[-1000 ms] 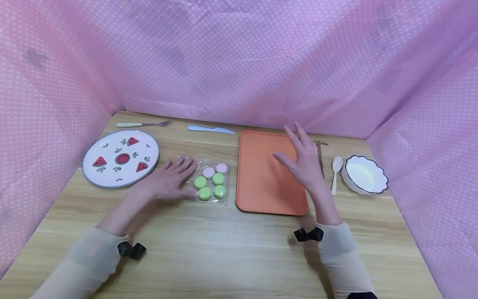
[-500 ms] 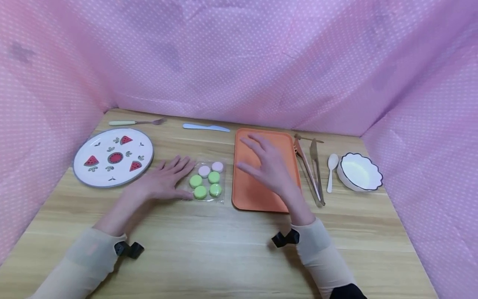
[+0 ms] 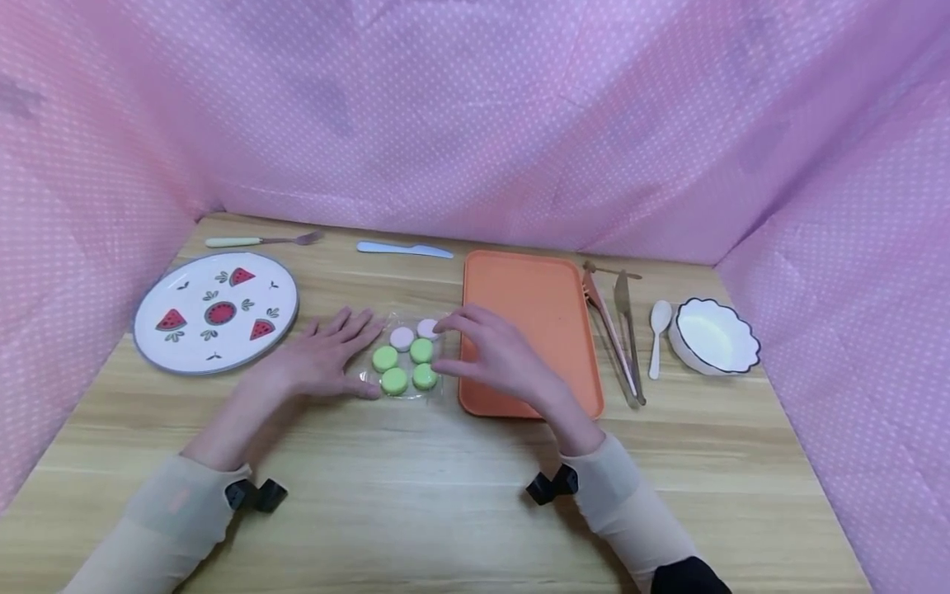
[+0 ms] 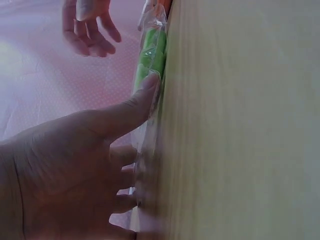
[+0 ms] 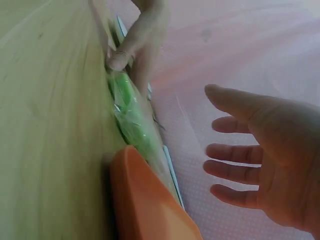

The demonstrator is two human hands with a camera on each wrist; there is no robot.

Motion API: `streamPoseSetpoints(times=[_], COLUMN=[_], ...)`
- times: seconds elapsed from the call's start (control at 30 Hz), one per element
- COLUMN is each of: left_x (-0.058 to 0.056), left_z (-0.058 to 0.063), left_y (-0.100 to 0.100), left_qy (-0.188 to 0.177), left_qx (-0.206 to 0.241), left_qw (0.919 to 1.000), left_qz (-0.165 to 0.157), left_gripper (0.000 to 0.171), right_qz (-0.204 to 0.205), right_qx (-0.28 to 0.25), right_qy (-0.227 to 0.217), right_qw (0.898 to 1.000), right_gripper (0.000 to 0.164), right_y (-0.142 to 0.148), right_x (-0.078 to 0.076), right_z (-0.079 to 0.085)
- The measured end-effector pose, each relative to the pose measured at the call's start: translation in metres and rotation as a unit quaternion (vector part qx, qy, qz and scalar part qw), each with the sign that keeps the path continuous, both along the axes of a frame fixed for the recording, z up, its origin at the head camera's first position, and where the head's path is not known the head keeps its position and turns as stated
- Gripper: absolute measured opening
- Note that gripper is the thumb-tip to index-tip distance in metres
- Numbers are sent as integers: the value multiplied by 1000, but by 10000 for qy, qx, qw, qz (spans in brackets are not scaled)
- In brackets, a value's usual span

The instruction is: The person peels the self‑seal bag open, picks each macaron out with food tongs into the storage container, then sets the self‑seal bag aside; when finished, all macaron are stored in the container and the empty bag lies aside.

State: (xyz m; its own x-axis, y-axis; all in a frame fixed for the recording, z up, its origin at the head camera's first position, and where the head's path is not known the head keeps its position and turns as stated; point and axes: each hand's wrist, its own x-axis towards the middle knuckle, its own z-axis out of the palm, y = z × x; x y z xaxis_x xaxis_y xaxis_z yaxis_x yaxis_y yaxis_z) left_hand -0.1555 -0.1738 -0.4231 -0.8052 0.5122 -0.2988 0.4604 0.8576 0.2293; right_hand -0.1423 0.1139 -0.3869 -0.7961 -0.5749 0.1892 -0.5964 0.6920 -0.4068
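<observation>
A clear plastic bag lies flat in the middle of the table, holding several green and two pale pink round pieces that look like macarons. My left hand is at the bag's left edge with its fingers spread. In the left wrist view, the left thumb touches the end of the bag. Above the bag's right side and the tray's left edge hovers my right hand, fingers extended and apart. The right wrist view shows this hand holding nothing, clear of the bag.
An orange tray lies right of the bag. Beyond it are a brown fork, a brown knife, a white spoon and a scalloped bowl. A watermelon-patterned plate, pale-handled fork and blue knife lie left and behind.
My right hand has moved left from over the orange tray's right side to the bag's right side. My left hand stays by the bag. The head view has shifted slightly.
</observation>
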Motion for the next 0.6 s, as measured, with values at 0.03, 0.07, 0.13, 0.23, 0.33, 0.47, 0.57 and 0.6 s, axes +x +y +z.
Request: streamPoseSetpoints(times=[0.03,0.07,0.13,0.23,0.33,0.47,0.57,0.6], left_x=[-1,-2,-2,-2,-2,-2,-3,-3], left_z=[1,2,3,3,2,3,4,5], left_y=[1,1,1,0,0,0,1,2], left_qy=[-20,-35,-70,-77,-36,-63,-134,-152], left_qx=[-10,-12,-18,-40,-63,-73,-75,-81], left_qw=[10000,10000,10000,10000,10000,10000,9999,9999], left_qz=[0,4,17,24,8,8,11,16], left_gripper=[106,106,106,107,108,108,108,108], right_qz=[53,112,259,422,412,362,351,352], right_qx=[99,217,475,771,971,1138,1271,1317], right_qy=[-21,-34,-68,-175,-233,-211,-182,-165], right_qw=[9999,9997,9985,9960,9942,9926,9911,9905], right_gripper=[44,43,41,40,39,38,39,39], right_y=[-2,-4,-9,-15,-18,-21,-22,-23], right_x=[0,0,1,4,7,11,13,13], right_z=[-1,-1,-3,-7,-11,-17,-20,-21])
